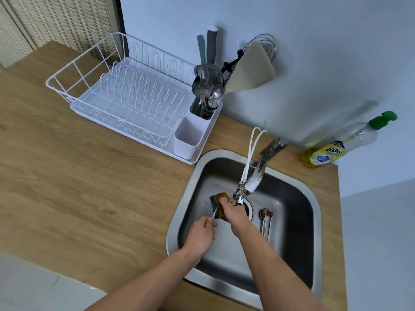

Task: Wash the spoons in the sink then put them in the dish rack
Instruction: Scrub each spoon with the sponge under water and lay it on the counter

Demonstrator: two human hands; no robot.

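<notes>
Left hand pinches thin metal spoon handle to steady it; bowl seemingly buried in yellow-green sponge squeezed by right hand under tap. Unwashed steel spoons wait on stainless sink floor — white wire dish rack well apart, left.

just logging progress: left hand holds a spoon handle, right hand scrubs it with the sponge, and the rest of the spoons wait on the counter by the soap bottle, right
Not quite. The head view shows the other spoons lying inside the sink, beside the drain, not on the counter. The rest stands: the left hand holds the spoon and the right hand works the sponge.
</notes>
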